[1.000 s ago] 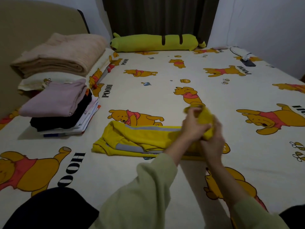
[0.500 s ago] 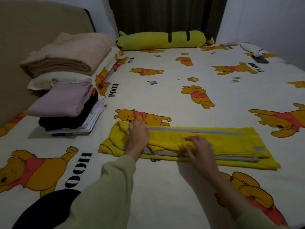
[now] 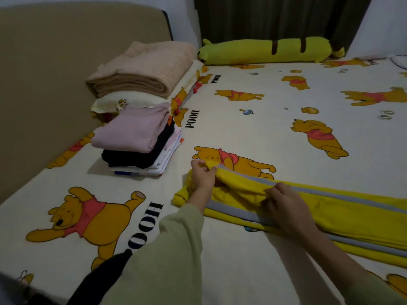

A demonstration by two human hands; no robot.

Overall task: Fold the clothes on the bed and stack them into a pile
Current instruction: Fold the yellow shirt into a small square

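Yellow track pants (image 3: 330,208) with grey side stripes lie lengthwise across the bed (image 3: 253,119), only partly folded. The left hand (image 3: 203,176) pinches the waistband end, lifting it off the sheet, while the right hand (image 3: 284,208) grips a fold of fabric further along the leg. Beside them to the left sits a finished pile of folded clothes (image 3: 141,142), a pink top uppermost over dark and white items. Judging by this, the pants look like the last garment left to fold and stack. No containers are visible.
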